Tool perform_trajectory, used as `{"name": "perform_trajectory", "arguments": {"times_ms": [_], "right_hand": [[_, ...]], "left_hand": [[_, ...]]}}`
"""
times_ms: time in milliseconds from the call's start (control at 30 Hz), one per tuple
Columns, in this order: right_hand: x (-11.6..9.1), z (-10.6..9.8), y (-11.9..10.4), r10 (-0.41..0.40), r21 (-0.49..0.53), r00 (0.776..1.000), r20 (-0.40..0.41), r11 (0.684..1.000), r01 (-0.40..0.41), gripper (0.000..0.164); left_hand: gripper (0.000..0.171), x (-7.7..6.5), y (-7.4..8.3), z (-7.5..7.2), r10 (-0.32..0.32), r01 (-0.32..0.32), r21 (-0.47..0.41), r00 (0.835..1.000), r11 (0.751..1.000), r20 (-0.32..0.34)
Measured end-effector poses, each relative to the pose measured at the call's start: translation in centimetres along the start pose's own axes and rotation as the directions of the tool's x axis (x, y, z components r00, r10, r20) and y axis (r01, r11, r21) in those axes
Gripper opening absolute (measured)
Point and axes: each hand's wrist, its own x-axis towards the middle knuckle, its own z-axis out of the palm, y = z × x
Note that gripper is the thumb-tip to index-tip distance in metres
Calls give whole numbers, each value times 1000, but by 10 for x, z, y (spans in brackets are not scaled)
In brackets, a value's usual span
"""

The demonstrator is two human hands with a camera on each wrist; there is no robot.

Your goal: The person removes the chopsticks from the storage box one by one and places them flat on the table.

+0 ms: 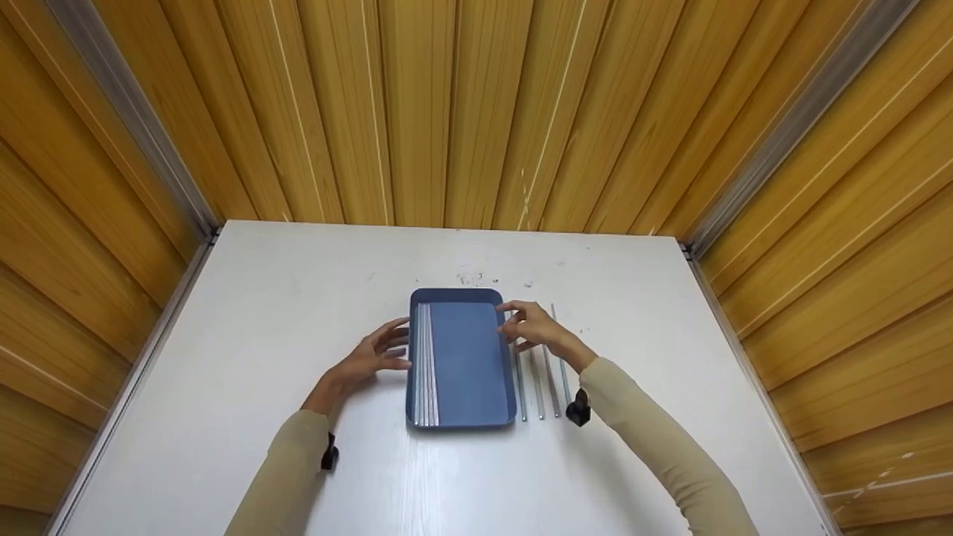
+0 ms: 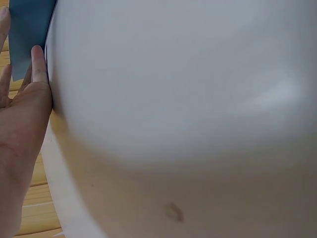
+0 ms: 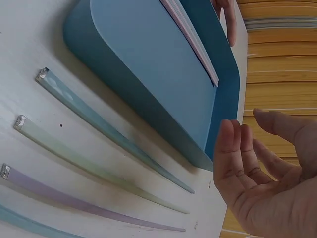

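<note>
A blue rectangular tray (image 1: 474, 365) lies on the white table. Along its left inner side runs a bundle of several long thin pale sticks (image 1: 426, 365). My left hand (image 1: 365, 359) rests against the tray's left side, fingers and thumb spread along the wall. Over the far right rim hovers my right hand (image 1: 532, 325), its fingers loosely bent and nothing between them in the right wrist view. Beside the tray's right wall lie several more long thin sticks, among them a teal one (image 3: 104, 126), a pale green one (image 3: 94, 166) and a lilac one (image 3: 74, 198), with silvery ends.
The white table (image 1: 246, 387) extends around the tray, with small dark marks (image 1: 473, 279) beyond its far end. Wood-patterned panels (image 1: 417, 112) stand behind and at both sides, with metal posts (image 1: 134, 112) at the corners.
</note>
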Motion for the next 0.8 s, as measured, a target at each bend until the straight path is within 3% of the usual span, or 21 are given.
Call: {"name": "perform_trajectory", "arguments": {"times_ms": [300, 600, 800], "right_hand": [[12, 19, -8, 24, 41, 999, 44, 999, -25, 53], [38, 57, -5, -5, 95, 975, 221, 995, -17, 66], [56, 75, 6, -37, 140, 965, 259, 990, 1, 77]], "left_hand": [[91, -1, 0, -1, 9, -9, -8, 1000, 1000, 7], [91, -2, -3, -2, 23, -23, -20, 1000, 1000, 5], [92, -1, -1, -1, 44, -43, -34, 999, 998, 9]]}}
